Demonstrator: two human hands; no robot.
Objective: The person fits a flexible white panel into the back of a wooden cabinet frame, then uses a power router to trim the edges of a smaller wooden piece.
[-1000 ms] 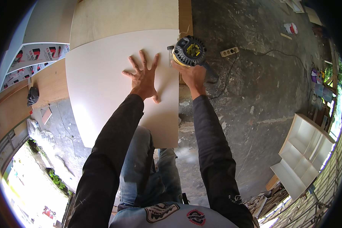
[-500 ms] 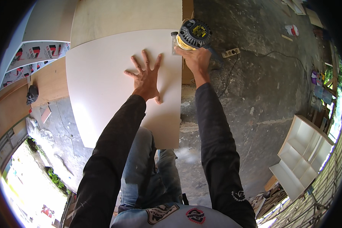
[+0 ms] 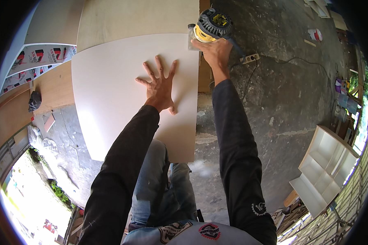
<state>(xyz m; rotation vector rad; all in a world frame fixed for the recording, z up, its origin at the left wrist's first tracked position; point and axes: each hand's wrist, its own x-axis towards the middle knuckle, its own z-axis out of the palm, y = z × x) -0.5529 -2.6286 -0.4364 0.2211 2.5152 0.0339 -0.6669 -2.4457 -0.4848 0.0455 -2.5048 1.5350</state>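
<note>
A large white board (image 3: 110, 85) lies flat in front of me, its near edge over my legs. My left hand (image 3: 159, 90) is spread flat on it, right of the middle, holding nothing. At the board's far right corner my right hand (image 3: 217, 53) grips a yellow and black trim router (image 3: 212, 25). The fingers wrap round the lower yellow body, partly hidden by the motor top. The router's clear base (image 3: 192, 43) overlaps the board's right edge; its bit is out of sight.
Beyond the board is a bare plywood surface (image 3: 139, 18). A socket strip (image 3: 250, 59) with a dark cord lies on the concrete floor at right. A white shelf unit (image 3: 324, 167) stands lower right; a white bucket (image 3: 315, 34) sits far right.
My right hand has moved the trim router farther away and slightly right, past the board's far corner. My left hand stays flat on the board.
</note>
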